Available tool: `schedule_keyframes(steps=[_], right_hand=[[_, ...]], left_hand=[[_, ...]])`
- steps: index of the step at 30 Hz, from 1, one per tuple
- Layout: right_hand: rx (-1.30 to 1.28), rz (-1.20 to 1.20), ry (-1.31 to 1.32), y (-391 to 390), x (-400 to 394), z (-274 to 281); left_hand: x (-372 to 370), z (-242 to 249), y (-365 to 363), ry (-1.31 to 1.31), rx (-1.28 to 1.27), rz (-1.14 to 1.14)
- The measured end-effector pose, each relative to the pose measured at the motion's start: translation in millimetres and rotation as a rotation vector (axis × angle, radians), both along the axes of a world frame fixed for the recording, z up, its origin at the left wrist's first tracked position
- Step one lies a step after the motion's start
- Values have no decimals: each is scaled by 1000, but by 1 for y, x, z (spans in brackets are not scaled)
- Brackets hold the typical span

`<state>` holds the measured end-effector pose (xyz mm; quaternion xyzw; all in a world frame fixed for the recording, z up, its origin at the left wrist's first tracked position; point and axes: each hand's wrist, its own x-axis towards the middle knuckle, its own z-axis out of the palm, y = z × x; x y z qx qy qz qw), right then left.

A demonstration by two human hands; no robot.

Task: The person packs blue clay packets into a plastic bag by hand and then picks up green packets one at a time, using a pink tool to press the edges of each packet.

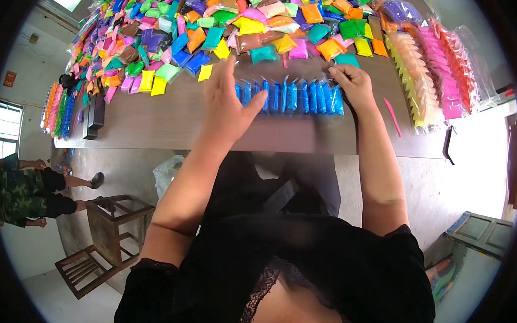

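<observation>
A row of several small blue packets [292, 97] lies side by side on the brown table, with what looks like a clear plastic bag [339, 112] around them. My left hand [229, 103] is over the left end of the row, its fingers stretched out and the thumb apart; it hides the packets there. At the upper right corner of the row, my right hand [354, 84] has its fingertips pinched together on the edge of the clear plastic. Its curled fingers partly hide the grip.
A heap of colourful packets [154, 44] covers the far side. Bagged rows of yellow packets [418, 81] and pink packets [441, 71] lie right, near a pink stick [393, 116]. A dark box [93, 119] sits left. Beyond are a wooden chair [105, 236] and another person [27, 187].
</observation>
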<state>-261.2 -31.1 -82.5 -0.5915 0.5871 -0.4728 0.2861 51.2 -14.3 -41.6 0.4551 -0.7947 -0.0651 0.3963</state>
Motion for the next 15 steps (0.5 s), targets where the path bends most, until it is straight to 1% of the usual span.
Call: schedule_keyframes(steps=[1, 3, 5, 9, 10, 11, 12, 14, 15], right_hand=[[-23, 5, -27, -1, 0, -3], [-46, 6, -55, 0, -1, -2], [-18, 18, -23, 2, 1, 4], [24, 4, -30, 2, 1, 3], [26, 11, -60, 1, 0, 1], [27, 18, -91, 0, -1, 0], [27, 13, -87, 1, -1, 2], [-16, 14, -5, 3, 0, 5], [2, 16, -17, 4, 1, 6]], left_hand=[[-3, -2, 0, 1, -1, 0], [-8, -6, 1, -80, 38, 57], [-11, -5, -1, -82, 42, 35], [-30, 12, 4, -54, 99, -5], [-34, 11, 4, -51, 100, -8], [-37, 10, 4, -102, 83, 7], [-41, 9, 3, -154, 65, 21], [-42, 8, 3, -147, 77, 13], [-44, 7, 3, -144, 91, 10]])
